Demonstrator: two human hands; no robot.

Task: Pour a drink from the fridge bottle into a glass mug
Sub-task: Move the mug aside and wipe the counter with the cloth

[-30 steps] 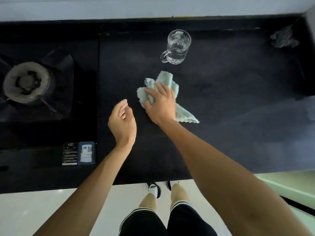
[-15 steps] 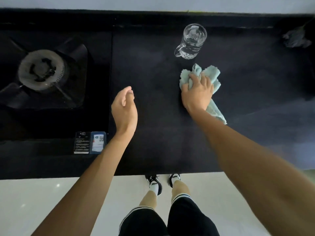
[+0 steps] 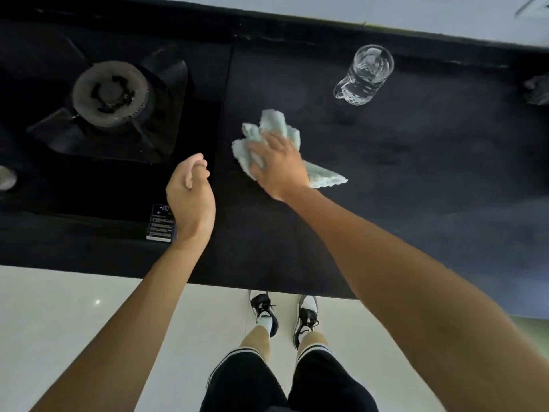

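Mug (image 3: pixel 364 75) stood upright at counter (image 3: pixel 416 173) rear, well apart from hands. Right hand (image 3: pixel 277 166), pressed flat on cloth (image 3: pixel 269 126), had swept back leftward since half a second earlier. Left hand (image 3: pixel 190 190) hovered loosely curled, empty. Wiping only; bottle unseen, pouring not begun

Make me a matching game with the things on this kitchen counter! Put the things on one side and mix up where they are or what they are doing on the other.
Things:
1. glass mug
2. cloth
3. burner
4. left hand

Places or states:
A. pale blue-green, pressed down under the right hand
B. on the stove at the left
C. standing upright near the back of the counter
D. lifted, holding nothing

Pairs: 1-C, 2-A, 3-B, 4-D
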